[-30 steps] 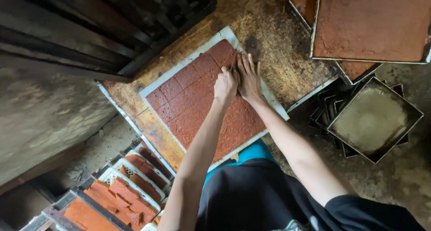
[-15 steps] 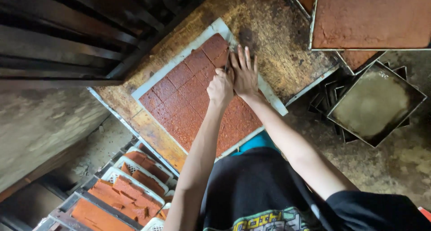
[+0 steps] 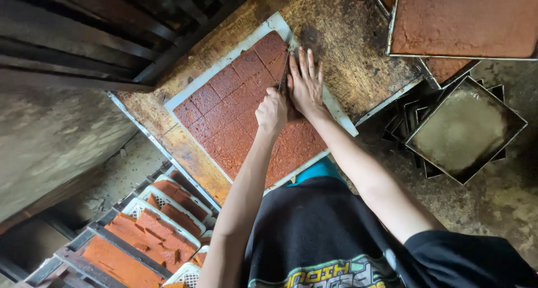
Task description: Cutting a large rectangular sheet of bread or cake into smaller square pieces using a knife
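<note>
A worn, stained wooden tabletop [image 3: 347, 58] fills the upper middle of the frame, running diagonally from the centre left up to the right. On it lies a white board [image 3: 277, 24] carrying a large reddish-brown slab [image 3: 241, 114], scored into squares across its upper part and smoother towards the lower right. In the upper right corner a square metal tray [image 3: 465, 19] holds another uncut slab of the same colour, and below it, at the right edge, an empty square tray [image 3: 462, 128] sits on a stack of dark ones (the stack itself is mostly hidden). At the lower left, white crates [image 3: 168, 212] hold cut reddish pieces on a rack. Near the slab's right edge the right hand [image 3: 305, 83] lies flat, fingers spread and pressing down on the slab and board rim. Just beside it, touching, the left hand [image 3: 273, 111] has its grip closed into a fist around a knife [image 3: 284, 75], whose thin blade rises between the two hands and stands in the slab.
</note>
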